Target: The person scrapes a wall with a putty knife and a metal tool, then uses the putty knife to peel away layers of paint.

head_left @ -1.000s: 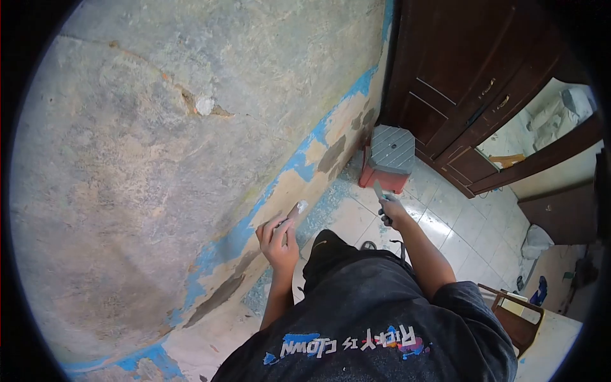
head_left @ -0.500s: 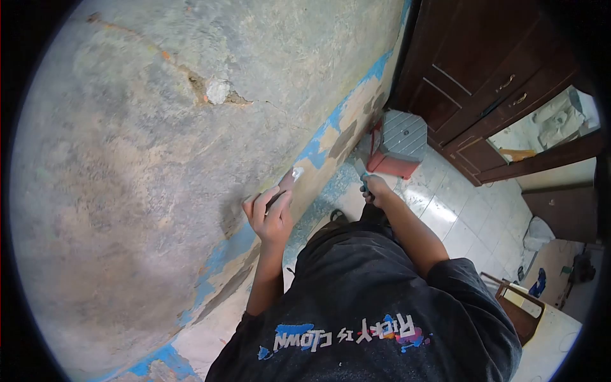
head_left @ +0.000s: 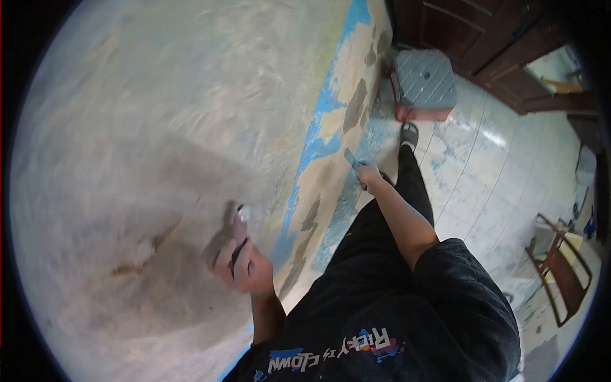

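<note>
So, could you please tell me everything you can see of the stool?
The stool, plastic by its look, stands upright on the tiled floor near the wall. Its grey top has cut corners, diagonal lines and a dark spot at the middle; the lower part is red. A shod foot is close; whether they touch is unclear.

The left grip (head_left: 245, 264) has its fingers (head_left: 224, 258) curled — the right arm (head_left: 407, 219) stretches forward, right grip (head_left: 368, 176) clenched.

Patchy grey wall (head_left: 159, 95) hogging the left, brown cabinet (head_left: 445, 27) upper right, chair (head_left: 568, 281) lower right, glare on the tiled floor (head_left: 474, 162).
</note>
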`<state>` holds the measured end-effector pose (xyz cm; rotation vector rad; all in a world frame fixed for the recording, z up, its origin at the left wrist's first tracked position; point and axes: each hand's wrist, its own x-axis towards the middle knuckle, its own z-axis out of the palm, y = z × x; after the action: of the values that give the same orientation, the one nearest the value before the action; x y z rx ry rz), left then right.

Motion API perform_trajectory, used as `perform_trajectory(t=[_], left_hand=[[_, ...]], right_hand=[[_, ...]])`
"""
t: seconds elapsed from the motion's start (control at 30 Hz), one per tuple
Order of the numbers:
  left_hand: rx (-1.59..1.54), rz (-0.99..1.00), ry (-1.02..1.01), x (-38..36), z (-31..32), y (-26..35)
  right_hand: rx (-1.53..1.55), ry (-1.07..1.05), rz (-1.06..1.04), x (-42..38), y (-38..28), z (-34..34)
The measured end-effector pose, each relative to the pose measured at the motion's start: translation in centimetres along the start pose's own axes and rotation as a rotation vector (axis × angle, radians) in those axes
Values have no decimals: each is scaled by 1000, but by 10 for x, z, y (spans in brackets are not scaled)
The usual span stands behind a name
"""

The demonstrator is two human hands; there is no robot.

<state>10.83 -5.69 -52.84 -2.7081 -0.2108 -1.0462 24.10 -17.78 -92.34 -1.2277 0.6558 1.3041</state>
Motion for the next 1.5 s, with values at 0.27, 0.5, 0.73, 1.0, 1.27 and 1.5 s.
perform_trajectory(t=[0.27, 0.5, 0.73, 1.0, 1.27, 1.5], left_hand=[[24, 193, -64, 16, 32, -13], [217, 441, -136, 19, 53, -40], [254, 421, -170, 15, 55, -39], [255, 445, -108, 13, 58, -44], [237, 436, -117, 17, 61, -38], [206, 420, -86, 13, 62, -42]], right_hand=[[-405, 435, -421, 97, 24, 33], [-411, 335, -328, 84, -4, 28], [-378, 311, -371, 112, -3, 21], [-432, 244, -404, 112, 1, 3], [-569, 245, -445, 107, 3, 0], [-523, 245, -468, 102, 12, 4]])
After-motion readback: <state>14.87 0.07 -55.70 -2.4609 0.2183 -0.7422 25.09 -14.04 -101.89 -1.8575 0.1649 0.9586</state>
